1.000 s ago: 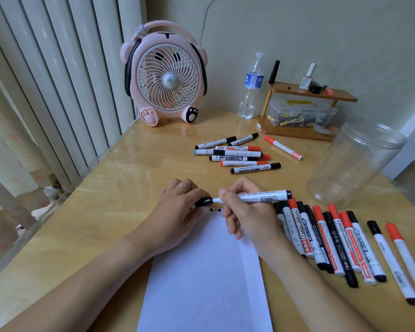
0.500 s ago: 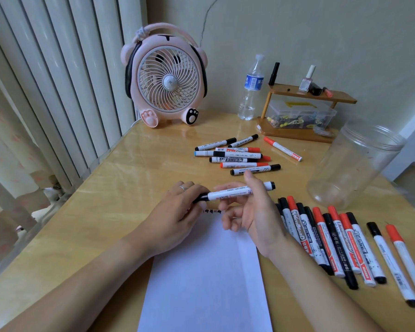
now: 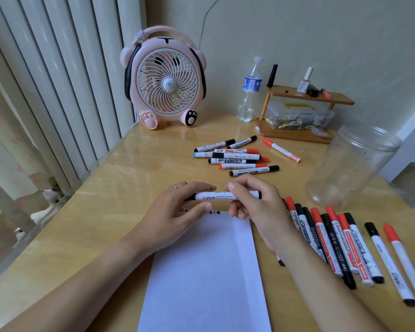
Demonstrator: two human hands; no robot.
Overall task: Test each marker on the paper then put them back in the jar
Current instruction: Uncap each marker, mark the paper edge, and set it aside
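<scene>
Both hands hold one white-barrelled marker (image 3: 222, 195) level above the far edge of the paper (image 3: 209, 271). Left hand (image 3: 177, 212): fingers curled round the marker's left end, thumb beneath. Right hand (image 3: 256, 207): fingertips and thumb pinch the barrel near its black right end. Small dark test marks (image 3: 213, 212) sit on the paper's far edge, between the hands. Row of black- and red-capped markers (image 3: 340, 245) lies side by side toward the table's (image 3: 82, 224) right edge, beside the right wrist. Second loose group of markers (image 3: 237, 156) lies farther in, mid-table. Clear plastic jar (image 3: 350, 164) stands open near the right edge, beyond the row. Pink fan (image 3: 164, 77) at the far left corner.
</scene>
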